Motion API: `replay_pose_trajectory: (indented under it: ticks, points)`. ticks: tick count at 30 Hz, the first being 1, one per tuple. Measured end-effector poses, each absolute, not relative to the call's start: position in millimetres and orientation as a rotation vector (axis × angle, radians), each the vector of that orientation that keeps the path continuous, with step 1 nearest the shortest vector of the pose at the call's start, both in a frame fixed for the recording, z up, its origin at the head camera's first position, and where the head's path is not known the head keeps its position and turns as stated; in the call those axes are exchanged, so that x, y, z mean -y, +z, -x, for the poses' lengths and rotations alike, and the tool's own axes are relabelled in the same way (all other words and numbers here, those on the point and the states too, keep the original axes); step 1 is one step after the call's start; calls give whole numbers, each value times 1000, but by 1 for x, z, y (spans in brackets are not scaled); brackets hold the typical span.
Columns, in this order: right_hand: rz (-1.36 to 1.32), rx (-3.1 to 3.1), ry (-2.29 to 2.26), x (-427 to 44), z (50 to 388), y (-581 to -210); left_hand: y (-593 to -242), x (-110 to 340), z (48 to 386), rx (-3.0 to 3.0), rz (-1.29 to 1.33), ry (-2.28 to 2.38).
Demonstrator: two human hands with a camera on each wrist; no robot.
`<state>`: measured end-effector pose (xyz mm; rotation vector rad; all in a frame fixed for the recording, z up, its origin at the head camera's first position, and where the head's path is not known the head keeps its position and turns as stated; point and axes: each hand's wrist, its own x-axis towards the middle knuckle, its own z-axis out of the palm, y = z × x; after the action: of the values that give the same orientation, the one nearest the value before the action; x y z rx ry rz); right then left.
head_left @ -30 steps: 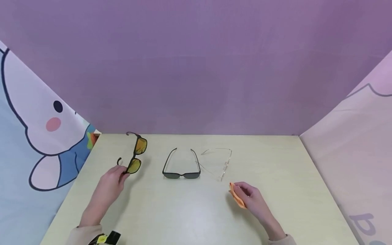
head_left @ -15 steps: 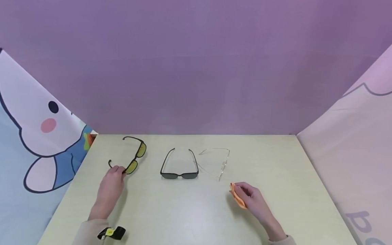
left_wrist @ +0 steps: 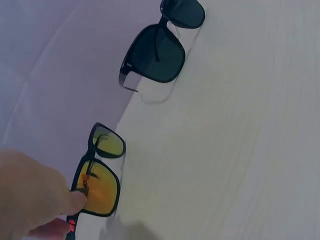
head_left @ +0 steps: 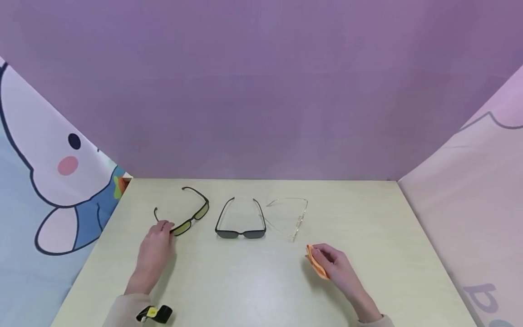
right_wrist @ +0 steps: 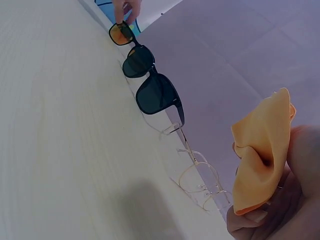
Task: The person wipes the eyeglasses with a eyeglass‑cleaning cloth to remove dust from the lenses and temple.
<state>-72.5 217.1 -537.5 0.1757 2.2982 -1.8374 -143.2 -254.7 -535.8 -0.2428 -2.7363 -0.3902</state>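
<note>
At the table's left, my left hand (head_left: 155,250) pinches the near corner of black-framed sunglasses with yellow lenses (head_left: 201,211). Their temples are unfolded and point to the back. In the left wrist view the thumb lies by one yellow-orange lens (left_wrist: 100,190). Dark-lensed sunglasses (head_left: 253,234) sit in the middle with temples spread. Beside them on the right are clear, thin-framed glasses (head_left: 300,220), turned sideways. Over the front right, my right hand (head_left: 341,268) grips a folded orange cloth (right_wrist: 265,150) between thumb and fingers, raised off the table.
The pale wooden table (head_left: 245,281) is bounded by a purple backdrop (head_left: 261,113) behind. A cartoon-printed cloth (head_left: 61,204) hangs at the left and a pale pink one (head_left: 470,204) at the right. A black strap (head_left: 157,313) is at the left wrist.
My left hand has turned the yellow-lensed sunglasses from nearly sideways to a more front-facing angle, lowering them and shifting them rightward. My right hand has stayed in place with the orange cloth.
</note>
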Motion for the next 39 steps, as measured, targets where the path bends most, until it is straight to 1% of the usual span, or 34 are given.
replay_pose_trajectory:
  ticks: [4, 10, 14, 18, 22, 31, 39]
  points:
    - [-150, -2300, -1841, -218, 72, -537, -532, 240, 142, 2603, 305, -402]
    - [-125, -2306, -1836, -219, 71, -536, -536, 212, 147, 2528, 668, -385]
    - [-136, -2306, -1833, -218, 71, -536, -545, 201, 153, 2569, 851, -243]
    - [-129, -2297, -1833, -217, 71, -536, -548, 194, 158, 2622, 876, -98]
    - [-130, -2307, -1828, -217, 71, -536, -546, 188, 160, 2648, 900, -52]
    - [-99, -2286, -1841, -216, 71, -537, -542, 174, 150, 2729, 1028, -192]
    - [-108, -2303, -1823, -215, 72, -535, -541, 169, 145, 2674, 1123, -203]
